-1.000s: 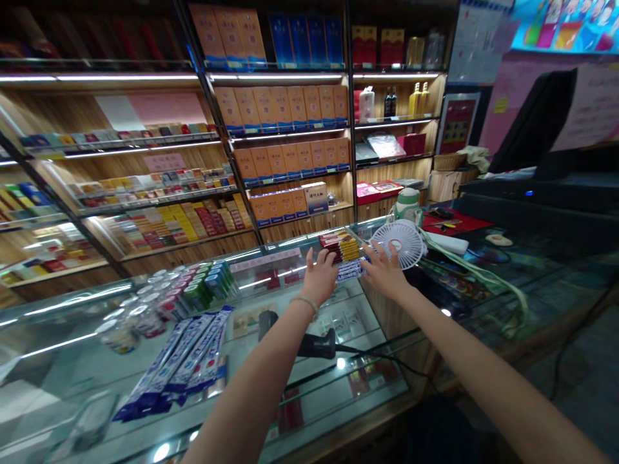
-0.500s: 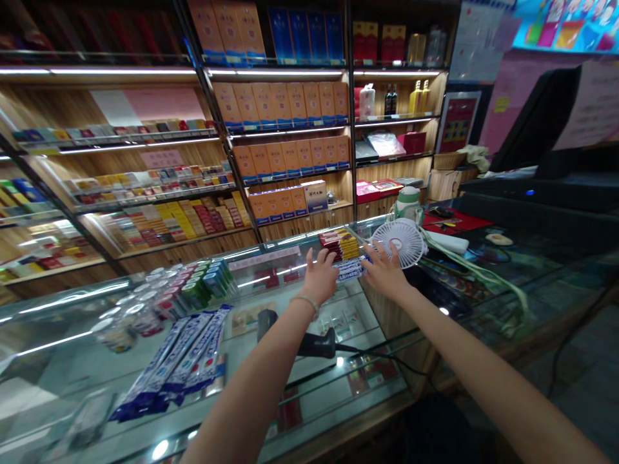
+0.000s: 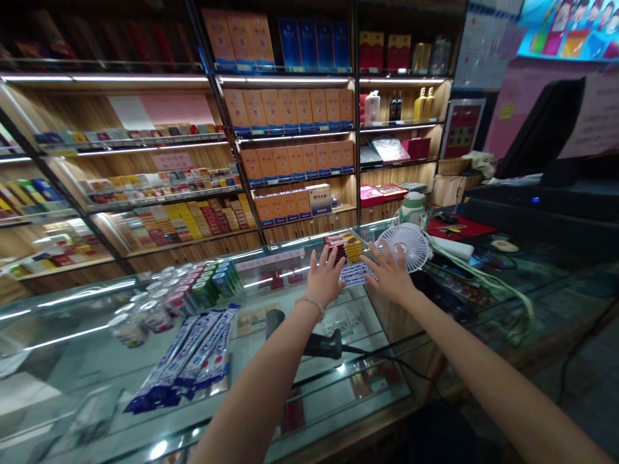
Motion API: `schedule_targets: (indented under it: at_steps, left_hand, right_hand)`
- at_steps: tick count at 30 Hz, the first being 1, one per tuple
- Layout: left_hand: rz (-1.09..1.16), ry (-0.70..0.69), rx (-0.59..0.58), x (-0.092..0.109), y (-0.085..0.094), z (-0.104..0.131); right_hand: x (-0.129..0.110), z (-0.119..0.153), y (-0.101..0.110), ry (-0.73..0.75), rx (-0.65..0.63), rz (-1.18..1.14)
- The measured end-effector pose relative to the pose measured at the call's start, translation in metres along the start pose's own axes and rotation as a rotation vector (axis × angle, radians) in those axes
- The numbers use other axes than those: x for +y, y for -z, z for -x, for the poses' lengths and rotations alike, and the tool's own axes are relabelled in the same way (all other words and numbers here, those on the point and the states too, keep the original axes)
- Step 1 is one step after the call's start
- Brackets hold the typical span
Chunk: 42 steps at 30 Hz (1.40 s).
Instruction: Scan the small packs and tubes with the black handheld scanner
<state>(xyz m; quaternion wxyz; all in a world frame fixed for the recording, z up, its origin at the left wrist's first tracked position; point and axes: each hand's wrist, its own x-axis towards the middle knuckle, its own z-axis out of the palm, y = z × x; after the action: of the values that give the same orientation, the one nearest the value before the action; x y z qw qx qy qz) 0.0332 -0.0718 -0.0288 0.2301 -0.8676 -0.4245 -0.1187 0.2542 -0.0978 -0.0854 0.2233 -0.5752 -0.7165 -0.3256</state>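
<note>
Left grip (image 3: 325, 282), right grip (image 3: 393, 278): I am seeing both spread, fingers apart. Blue-white packets (image 3: 354, 274): lying between them, long axis running crosswise, neither grip clearly nearer. Red-and-yellow packs (image 3: 353, 248): sitting just beyond.

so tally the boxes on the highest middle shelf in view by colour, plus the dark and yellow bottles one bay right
Orange boxes: 3
Blue boxes: 4
Dark bottles: 2
Yellow bottles: 2
Total: 11
</note>
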Motion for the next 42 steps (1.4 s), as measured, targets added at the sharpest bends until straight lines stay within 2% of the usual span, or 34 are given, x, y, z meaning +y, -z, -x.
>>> schedule_targets:
  at_steps: [9, 16, 28, 37, 42]
  left_hand:
    - [0.001, 0.058, 0.055, -0.012, 0.019, 0.008]
    - [0.024, 0.135, 0.106, -0.041, 0.044, 0.033]
    - [-0.058, 0.239, 0.178, -0.092, 0.079, 0.095]
    - [-0.112, 0.381, 0.143, -0.137, 0.102, 0.149]
    - [-0.154, 0.440, 0.134, -0.158, 0.109, 0.183]
  right_hand:
    - [-0.004, -0.009, 0.005, -0.003, 0.079, -0.041]
    - [-0.026, -0.024, 0.027, 0.033, 0.081, -0.023]
    - [-0.106, -0.062, 0.051, 0.147, 0.079, -0.121]
    - [-0.155, -0.087, 0.057, 0.226, 0.080, -0.195]
    - [-0.193, -0.101, 0.060, 0.272, 0.072, -0.241]
